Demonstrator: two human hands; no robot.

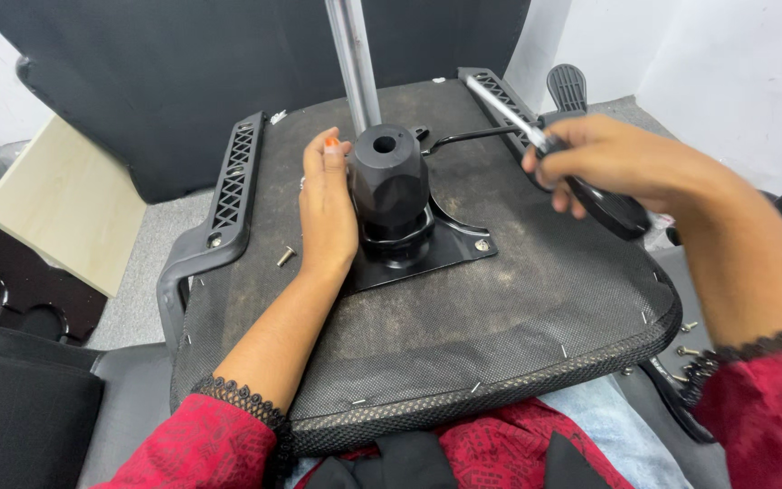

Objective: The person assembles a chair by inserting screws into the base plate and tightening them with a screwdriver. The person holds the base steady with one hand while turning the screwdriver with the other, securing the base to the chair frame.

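An upturned office chair seat lies across my lap, its dark fabric underside facing up. In its middle a black metal mounting plate carries a black cone-shaped hub. My left hand rests flat against the hub's left side, fingers pointing away from me. My right hand grips a screwdriver with a black handle and a silver shaft that points up and to the left, above the seat's right side.
Black plastic armrest brackets run along the seat's left edge and right edge. A loose screw lies on the fabric near my left wrist. A silver pole rises behind the hub. Several screws lie at right. A beige board leans at left.
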